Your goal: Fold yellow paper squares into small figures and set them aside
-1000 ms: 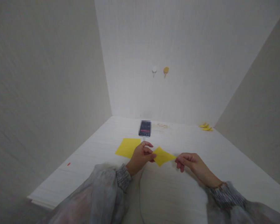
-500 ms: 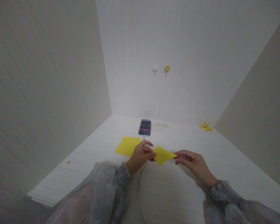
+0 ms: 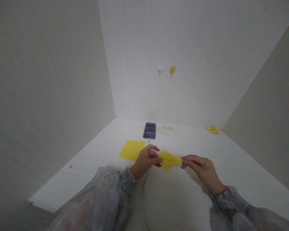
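A small yellow paper square [image 3: 170,159] hangs diamond-wise just above the white table [image 3: 178,195], bent along a crease across its middle. My left hand [image 3: 146,158] pinches its left corner between thumb and fingers. My right hand [image 3: 200,166] pinches its right corner with the fingertips. Both hands are closed on the paper. A flat yellow sheet [image 3: 132,150] lies on the table just left of my left hand.
A phone [image 3: 149,130] lies beyond the hands, with a thin cable running from it toward me. Folded yellow paper pieces [image 3: 213,129] sit in the far right corner. Two wall hooks [image 3: 166,70] hang on the back wall. Walls close the table in on three sides.
The paper has folded slightly along its middle crease. My right hand has closed its pinch on the right corner and shifted a little upward.
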A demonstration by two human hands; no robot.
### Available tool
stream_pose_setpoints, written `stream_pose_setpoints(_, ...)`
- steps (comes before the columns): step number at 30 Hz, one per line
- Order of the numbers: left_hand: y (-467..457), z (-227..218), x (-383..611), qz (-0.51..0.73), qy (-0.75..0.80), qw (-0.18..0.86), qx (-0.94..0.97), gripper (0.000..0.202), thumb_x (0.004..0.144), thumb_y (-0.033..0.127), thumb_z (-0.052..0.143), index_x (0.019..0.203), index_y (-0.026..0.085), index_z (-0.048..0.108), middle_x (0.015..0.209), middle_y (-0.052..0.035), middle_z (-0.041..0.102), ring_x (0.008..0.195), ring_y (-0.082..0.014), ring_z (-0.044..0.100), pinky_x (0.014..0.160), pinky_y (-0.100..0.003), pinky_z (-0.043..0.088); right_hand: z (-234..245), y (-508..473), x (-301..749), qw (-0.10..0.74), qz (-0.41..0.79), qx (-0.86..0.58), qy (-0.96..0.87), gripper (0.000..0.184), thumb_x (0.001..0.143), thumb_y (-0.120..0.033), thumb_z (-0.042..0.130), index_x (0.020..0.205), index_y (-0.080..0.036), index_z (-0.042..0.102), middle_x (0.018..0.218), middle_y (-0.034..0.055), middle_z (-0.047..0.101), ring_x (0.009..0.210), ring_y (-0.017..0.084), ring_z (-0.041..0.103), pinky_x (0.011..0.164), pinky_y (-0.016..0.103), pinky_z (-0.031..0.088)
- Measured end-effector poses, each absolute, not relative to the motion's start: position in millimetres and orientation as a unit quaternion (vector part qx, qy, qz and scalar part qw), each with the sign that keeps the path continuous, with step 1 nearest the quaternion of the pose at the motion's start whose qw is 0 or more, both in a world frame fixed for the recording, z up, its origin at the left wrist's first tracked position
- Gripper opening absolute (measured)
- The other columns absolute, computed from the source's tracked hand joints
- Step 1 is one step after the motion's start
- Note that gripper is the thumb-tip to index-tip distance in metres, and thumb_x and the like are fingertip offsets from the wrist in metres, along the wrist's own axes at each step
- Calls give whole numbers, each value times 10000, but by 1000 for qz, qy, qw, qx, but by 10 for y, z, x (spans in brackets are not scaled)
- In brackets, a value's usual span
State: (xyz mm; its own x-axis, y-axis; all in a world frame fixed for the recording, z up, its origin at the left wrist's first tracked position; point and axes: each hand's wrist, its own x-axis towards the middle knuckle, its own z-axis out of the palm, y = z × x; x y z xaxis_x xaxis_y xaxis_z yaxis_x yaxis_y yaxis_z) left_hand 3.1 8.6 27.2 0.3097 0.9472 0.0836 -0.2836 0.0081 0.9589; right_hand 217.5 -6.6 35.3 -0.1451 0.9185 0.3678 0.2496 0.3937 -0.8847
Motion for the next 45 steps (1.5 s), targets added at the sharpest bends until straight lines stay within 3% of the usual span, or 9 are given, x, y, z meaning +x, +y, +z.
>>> stream_pose_setpoints(9,75,273,39,470,328,651,498,410,561,218,690,855,145,414,564,34,580,504,-108,575,497,-222,473,332,-73,2207,491,252,-437,-710,148,726,-293,552,670,-203,654,642,14,664,664,158,610,673,270,475)
stream_pose_setpoints(15,87,285,30,493,333,638,489,404,555,211,692,843,142,417,544,42,574,487,-99,565,497,-219,470,333,-48,2236,518,233,-463,-680,127,750,-296,538,761,-203,623,611,-6,637,656,140,583,698,256,439)
stream_pose_setpoints(23,84,279,42,512,333,602,515,389,552,243,692,818,149,424,551,43,573,491,-101,565,507,-219,456,396,-45,2168,448,392,-439,-672,372,823,-398,388,664,-146,612,564,24,595,567,126,540,622,255,417)
stream_pose_setpoints(28,74,259,49,511,335,575,543,341,582,219,672,817,153,434,561,43,572,510,-87,562,522,-196,437,486,-102,2088,406,475,-439,-645,403,777,-450,442,586,-130,598,549,25,578,467,94,476,513,235,388)
stream_pose_setpoints(35,70,247,41,506,336,573,551,335,582,224,671,816,162,439,571,44,573,532,-93,566,535,-203,435,469,-61,2127,363,513,-446,-637,386,730,-478,485,647,-124,614,577,31,595,420,77,431,449,222,348)
stream_pose_setpoints(45,84,274,45,490,329,621,517,397,541,184,698,831,147,429,560,40,575,502,-96,558,510,-222,462,509,-64,2217,304,452,-434,-718,383,760,-461,448,661,-129,612,584,22,574,470,90,450,500,227,362)
